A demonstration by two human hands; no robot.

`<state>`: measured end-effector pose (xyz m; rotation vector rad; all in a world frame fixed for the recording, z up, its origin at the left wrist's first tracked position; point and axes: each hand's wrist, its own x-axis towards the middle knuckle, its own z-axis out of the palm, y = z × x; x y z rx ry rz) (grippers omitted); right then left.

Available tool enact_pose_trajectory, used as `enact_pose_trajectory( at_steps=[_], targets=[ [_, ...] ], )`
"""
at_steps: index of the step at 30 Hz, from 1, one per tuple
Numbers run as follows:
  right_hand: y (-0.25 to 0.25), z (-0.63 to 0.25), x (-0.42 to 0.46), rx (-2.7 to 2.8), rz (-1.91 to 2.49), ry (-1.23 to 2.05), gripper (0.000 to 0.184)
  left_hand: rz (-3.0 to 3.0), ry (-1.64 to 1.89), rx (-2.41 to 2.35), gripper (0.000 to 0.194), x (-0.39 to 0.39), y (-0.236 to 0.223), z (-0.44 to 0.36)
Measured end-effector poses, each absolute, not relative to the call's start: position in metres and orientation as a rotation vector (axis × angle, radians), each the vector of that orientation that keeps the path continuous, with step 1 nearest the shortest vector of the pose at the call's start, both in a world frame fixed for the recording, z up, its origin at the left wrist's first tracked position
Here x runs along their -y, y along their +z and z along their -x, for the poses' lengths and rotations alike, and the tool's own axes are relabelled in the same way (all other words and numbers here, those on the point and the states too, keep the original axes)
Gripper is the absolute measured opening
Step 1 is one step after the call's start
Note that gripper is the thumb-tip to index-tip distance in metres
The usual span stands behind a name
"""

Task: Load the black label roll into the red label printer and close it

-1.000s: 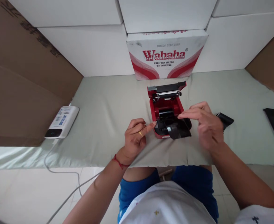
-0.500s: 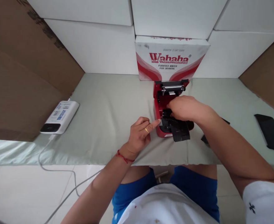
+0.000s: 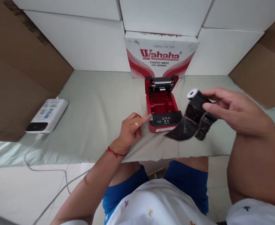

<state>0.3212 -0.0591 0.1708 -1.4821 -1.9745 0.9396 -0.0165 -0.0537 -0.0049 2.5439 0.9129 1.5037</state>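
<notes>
A small red label printer [image 3: 152,126] with a black front panel stands on the cloth, its lid raised and its red inner bay bare. My left hand [image 3: 131,128] rests beside it, index finger stretched to the panel's left edge, other fingers curled around nothing. To the right of the printer, my right hand [image 3: 228,107] grips a black roll [image 3: 195,107] with a white core above the cloth. A loose black strip hangs from the roll toward the printer. Below my right hand lies a crumpled, shiny black item [image 3: 203,129], partly hidden by the roll.
A Wahaha water carton [image 3: 162,53] stands right behind the printer, against white boxes [image 3: 81,40]. At left lies a white device [image 3: 47,115] with a grey cable [image 3: 57,171]. Brown cardboard [image 3: 17,78] borders both sides. The cloth-covered table [image 3: 90,100] ends near my lap.
My right hand has lifted the black roll out of the printer bay and carried it right. My left finger stays at the printer's edge. The view has shifted, and the phone-like black slab is out of view.
</notes>
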Motion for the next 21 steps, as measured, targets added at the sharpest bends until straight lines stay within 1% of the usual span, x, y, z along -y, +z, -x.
enact_pose_trajectory(
  at_steps=[2,5,8,12,15,17,19,21],
  targets=[
    [0.158,-0.348,0.071,1.825,1.565,1.06,0.043,-2.544,1.478,-0.905,0.082,0.054,-0.005,0.017],
    [0.119,-0.367,0.078,1.795,1.683,1.187,0.052,-2.557,1.469,-0.918,0.082,0.055,-0.005,0.016],
    [0.08,-0.362,0.081,1.883,1.757,1.164,0.057,-2.561,1.465,-0.926,0.08,0.055,-0.005,0.016],
    [0.056,-0.361,0.082,1.899,1.824,0.904,0.056,-2.553,1.443,-0.925,0.08,0.055,-0.006,0.017],
    [0.053,-0.382,0.074,1.835,1.979,0.473,0.05,-2.564,1.43,-0.924,0.086,0.055,-0.007,0.018],
    [0.049,-0.399,0.066,1.817,2.092,0.191,0.05,-2.565,1.433,-0.923,0.088,0.055,-0.008,0.018],
    [0.042,-0.413,0.057,1.844,2.199,0.089,0.053,-2.555,1.43,-0.918,0.088,0.055,-0.009,0.018],
    [0.035,-0.421,0.049,1.893,2.281,0.093,0.055,-2.545,1.422,-0.917,0.088,0.055,-0.01,0.018]
  ],
)
